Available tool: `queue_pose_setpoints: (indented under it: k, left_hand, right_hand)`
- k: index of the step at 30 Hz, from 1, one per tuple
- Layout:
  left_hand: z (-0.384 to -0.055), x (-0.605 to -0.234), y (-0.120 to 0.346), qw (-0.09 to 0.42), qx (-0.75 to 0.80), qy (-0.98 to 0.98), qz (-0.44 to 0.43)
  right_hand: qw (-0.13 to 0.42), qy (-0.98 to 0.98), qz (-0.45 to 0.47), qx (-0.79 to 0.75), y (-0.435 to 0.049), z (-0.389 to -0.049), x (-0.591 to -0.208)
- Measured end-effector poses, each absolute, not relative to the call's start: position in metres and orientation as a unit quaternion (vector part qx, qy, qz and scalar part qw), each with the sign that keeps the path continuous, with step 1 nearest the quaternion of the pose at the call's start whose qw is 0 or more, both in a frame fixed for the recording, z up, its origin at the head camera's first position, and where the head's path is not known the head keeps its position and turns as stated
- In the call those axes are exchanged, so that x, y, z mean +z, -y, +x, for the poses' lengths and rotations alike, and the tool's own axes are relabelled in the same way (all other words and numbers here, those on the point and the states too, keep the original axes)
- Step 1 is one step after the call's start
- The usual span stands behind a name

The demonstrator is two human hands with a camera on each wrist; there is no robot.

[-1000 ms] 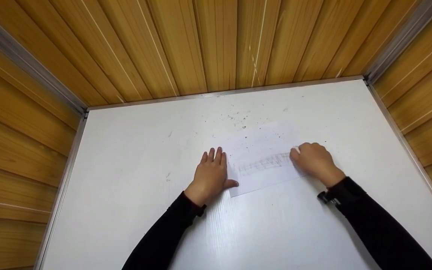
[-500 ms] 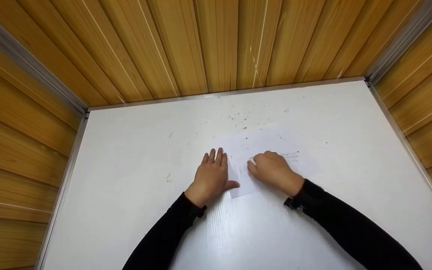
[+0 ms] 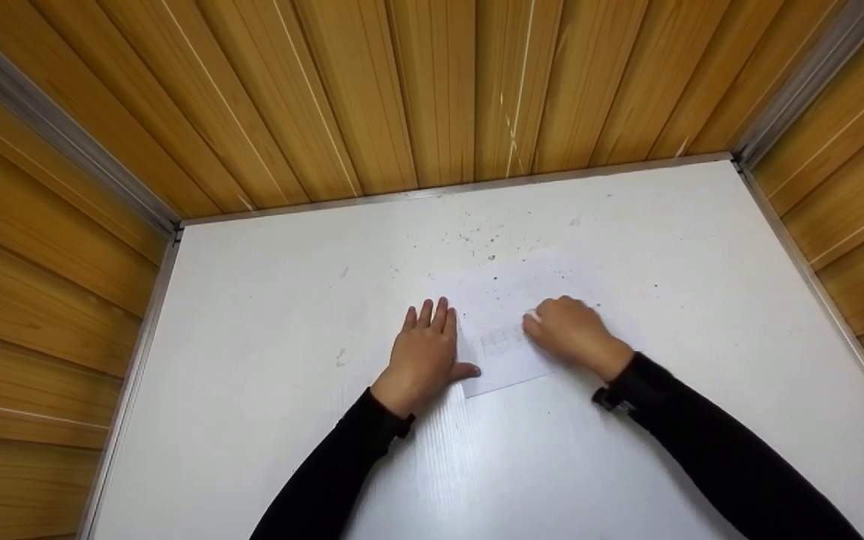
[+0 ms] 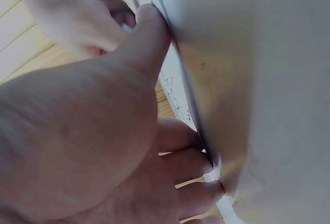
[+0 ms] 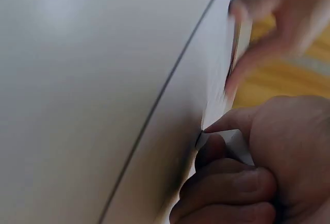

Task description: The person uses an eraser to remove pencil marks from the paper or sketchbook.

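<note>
A sheet of white paper lies on the white table, with a faint band of pencil marks across it. My left hand rests flat at the sheet's left edge, its fingers straight and the thumb out over the paper. Over the band's right part, my right hand pinches a small white eraser between thumb and curled fingers, down at the paper. Most of the eraser is hidden in the fingers, and the hand covers the marks under it.
Dark crumbs lie scattered over the table behind the sheet and on its far part. Wood-patterned panels stand along the table's back and both sides, with a metal strip at the back edge.
My right hand swept left across the marks with the eraser, then came a little back to the right. The band at the left looks fainter. My left hand has stayed in place.
</note>
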State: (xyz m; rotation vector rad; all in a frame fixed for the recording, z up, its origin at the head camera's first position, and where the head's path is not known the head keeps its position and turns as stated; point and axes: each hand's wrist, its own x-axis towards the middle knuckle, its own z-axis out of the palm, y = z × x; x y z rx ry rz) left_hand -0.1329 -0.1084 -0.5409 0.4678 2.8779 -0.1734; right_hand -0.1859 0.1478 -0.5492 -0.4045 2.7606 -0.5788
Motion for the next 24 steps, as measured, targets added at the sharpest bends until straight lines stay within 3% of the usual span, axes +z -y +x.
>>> queue_pose_setpoints:
  k: [5, 10, 15, 24]
  left_hand:
    - [-0.132, -0.538, 0.108, 0.110, -0.056, -0.979, 0.162]
    - [-0.130, -0.541, 0.109, 0.103, -0.045, -0.980, 0.166]
    - [-0.129, -0.544, 0.110, 0.094, -0.041, -0.980, 0.170]
    - [-0.130, -0.544, 0.112, 0.076, -0.025, -0.981, 0.178]
  right_hand:
    - [0.151, -0.964, -0.070, -0.208, -0.222, -0.193, -0.545]
    - [0.137, -0.971, -0.062, -0.186, -0.236, -0.192, -0.543]
    - [0.127, -0.969, -0.069, -0.201, -0.206, -0.181, -0.545]
    - [0.139, -0.953, -0.179, -0.200, -0.088, -0.158, -0.539]
